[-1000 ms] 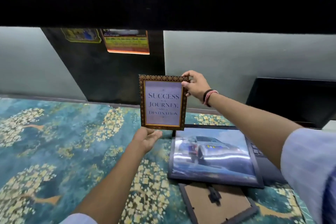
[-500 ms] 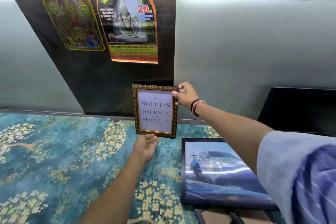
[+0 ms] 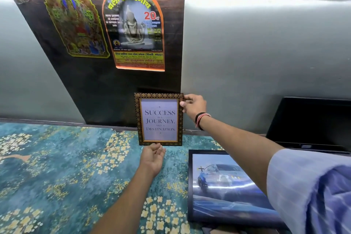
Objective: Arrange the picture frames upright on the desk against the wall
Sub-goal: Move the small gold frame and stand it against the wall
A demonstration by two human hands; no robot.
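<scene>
A small ornate frame [image 3: 159, 119] with the words "Success is a journey, not a destination" stands upright near the wall, at the back of the desk [image 3: 57, 167]. My right hand [image 3: 193, 105] pinches its top right corner. My left hand [image 3: 152, 157] is under its bottom edge, palm up, fingers touching the frame's lower rim. A larger black frame with a blue car picture [image 3: 224, 188] lies flat on the desk to the right, partly hidden by my right arm.
The desk is covered by a teal floral cloth. A dark wall panel [image 3: 106, 89] with two posters rises behind the small frame. A black monitor [image 3: 311, 121] stands at the back right.
The small frame has moved away from me, toward the wall, and lower toward the desk. Both hands travelled with it. The brown frame back at the bottom has left the view.
</scene>
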